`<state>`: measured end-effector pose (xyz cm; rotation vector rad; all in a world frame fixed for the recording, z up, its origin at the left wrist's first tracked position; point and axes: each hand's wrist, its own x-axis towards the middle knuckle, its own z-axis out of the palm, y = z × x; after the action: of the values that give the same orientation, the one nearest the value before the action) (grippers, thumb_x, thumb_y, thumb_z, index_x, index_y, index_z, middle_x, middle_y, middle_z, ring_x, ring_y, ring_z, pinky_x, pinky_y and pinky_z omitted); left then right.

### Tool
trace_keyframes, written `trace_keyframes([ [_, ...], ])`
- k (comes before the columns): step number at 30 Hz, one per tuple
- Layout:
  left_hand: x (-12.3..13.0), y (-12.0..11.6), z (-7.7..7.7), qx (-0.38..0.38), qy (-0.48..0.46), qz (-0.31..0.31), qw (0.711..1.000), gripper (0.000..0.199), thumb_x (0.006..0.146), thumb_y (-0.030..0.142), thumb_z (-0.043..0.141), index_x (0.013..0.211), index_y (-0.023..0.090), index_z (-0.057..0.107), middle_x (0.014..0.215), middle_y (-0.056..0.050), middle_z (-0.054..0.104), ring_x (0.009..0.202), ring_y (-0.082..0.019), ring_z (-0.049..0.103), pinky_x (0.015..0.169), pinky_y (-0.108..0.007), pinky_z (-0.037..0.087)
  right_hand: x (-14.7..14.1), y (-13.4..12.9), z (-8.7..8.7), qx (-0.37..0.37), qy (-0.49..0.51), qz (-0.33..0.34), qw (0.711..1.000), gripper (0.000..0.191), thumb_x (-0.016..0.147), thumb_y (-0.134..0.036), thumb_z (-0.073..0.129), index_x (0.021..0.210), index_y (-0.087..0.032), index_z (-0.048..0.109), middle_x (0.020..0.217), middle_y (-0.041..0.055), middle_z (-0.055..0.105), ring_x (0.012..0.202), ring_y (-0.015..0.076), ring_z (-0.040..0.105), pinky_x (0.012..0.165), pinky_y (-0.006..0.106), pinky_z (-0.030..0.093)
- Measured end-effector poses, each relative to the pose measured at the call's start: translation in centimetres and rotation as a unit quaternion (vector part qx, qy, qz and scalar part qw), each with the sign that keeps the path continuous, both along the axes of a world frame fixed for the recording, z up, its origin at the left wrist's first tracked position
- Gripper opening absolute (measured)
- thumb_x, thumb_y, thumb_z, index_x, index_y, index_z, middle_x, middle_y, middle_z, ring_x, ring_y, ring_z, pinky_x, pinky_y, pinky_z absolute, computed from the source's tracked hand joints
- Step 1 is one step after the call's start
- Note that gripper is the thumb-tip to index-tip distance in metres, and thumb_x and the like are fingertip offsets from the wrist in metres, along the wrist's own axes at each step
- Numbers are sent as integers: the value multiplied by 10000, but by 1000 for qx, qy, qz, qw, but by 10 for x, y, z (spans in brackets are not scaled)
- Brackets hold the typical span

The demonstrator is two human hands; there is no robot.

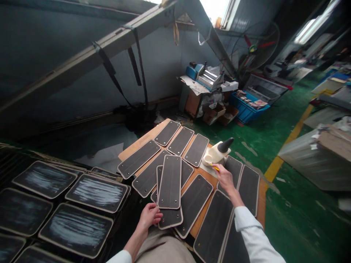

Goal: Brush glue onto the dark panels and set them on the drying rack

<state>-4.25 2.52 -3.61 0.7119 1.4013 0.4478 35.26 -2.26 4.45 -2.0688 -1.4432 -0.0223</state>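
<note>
On the near side of the board (137, 145), the left hand (149, 216) touches the corner of the overlapping panels (170, 182), likely to steady them; whether it grips cannot be told. Well apart at right, the right hand (226, 181) pinches a yellow stick (215, 168) at a white container (214, 155), presumably placed within reach; its contents are unclear. Far right, a blue crate (244, 113) contains small pieces (257, 104).

The window (215, 9) blazes white above a grey wall (164, 62), and a yellow stripe (291, 140) slashes across the green floor (296, 219)!
</note>
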Motion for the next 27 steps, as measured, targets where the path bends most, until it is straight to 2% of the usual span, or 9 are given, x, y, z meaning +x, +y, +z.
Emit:
trace_keyframes([
  [2, -2, 1, -6, 0, 0, -4, 1000, 213, 835, 258, 608, 973, 150, 485, 781, -64, 645, 643, -183, 700, 548, -266, 554, -1, 3, -2, 55, 96, -39, 993, 226, 887, -409, 544, 1008, -261, 664, 994, 29, 700, 772, 192, 673, 644, 264, 483],
  [3, -3, 1, -9, 0, -1, -5, 1000, 224, 832, 268, 611, 977, 151, 486, 787, -66, 645, 647, -184, 700, 550, -267, 554, -1, 7, -4, 93, 163, -66, 980, 242, 854, -429, 587, 989, -245, 669, 948, 35, 706, 719, 185, 673, 627, 264, 493],
  [5, -4, 1, -13, -1, 0, -6, 1000, 239, 825, 279, 617, 982, 152, 489, 795, -68, 644, 653, -184, 700, 552, -267, 554, 0, 16, -11, 165, 285, -122, 937, 312, 780, -463, 662, 960, -208, 668, 819, 35, 704, 617, 176, 665, 566, 259, 506],
  [7, -4, 1, -16, -6, 2, -5, 1000, 247, 817, 278, 626, 984, 155, 491, 802, -68, 644, 656, -185, 702, 551, -265, 552, 2, 28, -22, 213, 356, -161, 896, 390, 734, -495, 687, 962, -182, 644, 707, 22, 682, 561, 180, 661, 503, 252, 511],
  [11, -4, 2, -19, -13, 4, -1, 1000, 278, 787, 281, 661, 978, 160, 499, 798, -65, 649, 642, -183, 700, 537, -258, 542, 3, 45, -45, 264, 421, -206, 843, 486, 688, -532, 695, 986, -168, 572, 638, 6, 664, 529, 189, 670, 457, 253, 533],
  [15, -3, 2, -17, -22, 6, -4, 1000, 264, 783, 258, 660, 968, 164, 497, 792, -53, 646, 635, -172, 697, 526, -239, 528, 1, 44, -59, 309, 475, -242, 787, 537, 609, -511, 755, 950, -166, 525, 609, -2, 663, 516, 193, 675, 440, 243, 544],
  [18, -1, 3, -12, -27, 6, -8, 1000, 200, 823, 233, 603, 972, 162, 489, 795, -50, 635, 635, -160, 692, 530, -232, 527, -2, 31, -59, 331, 496, -253, 762, 531, 574, -475, 796, 909, -163, 527, 599, -2, 667, 505, 190, 673, 427, 229, 544],
  [23, 0, 3, -4, -24, 4, -10, 1000, 190, 835, 225, 585, 981, 155, 486, 782, -44, 622, 624, -150, 684, 539, -233, 532, -4, 8, -47, 347, 523, -255, 736, 519, 537, -417, 850, 862, -154, 544, 593, 5, 676, 496, 191, 671, 414, 220, 543],
  [27, 0, 4, -3, -19, 5, -13, 1000, 201, 824, 246, 604, 968, 151, 500, 766, -41, 620, 628, -154, 685, 550, -241, 538, 0, 13, -44, 349, 561, -253, 707, 472, 547, -398, 850, 827, -139, 572, 606, 24, 684, 555, 202, 691, 471, 240, 573],
])
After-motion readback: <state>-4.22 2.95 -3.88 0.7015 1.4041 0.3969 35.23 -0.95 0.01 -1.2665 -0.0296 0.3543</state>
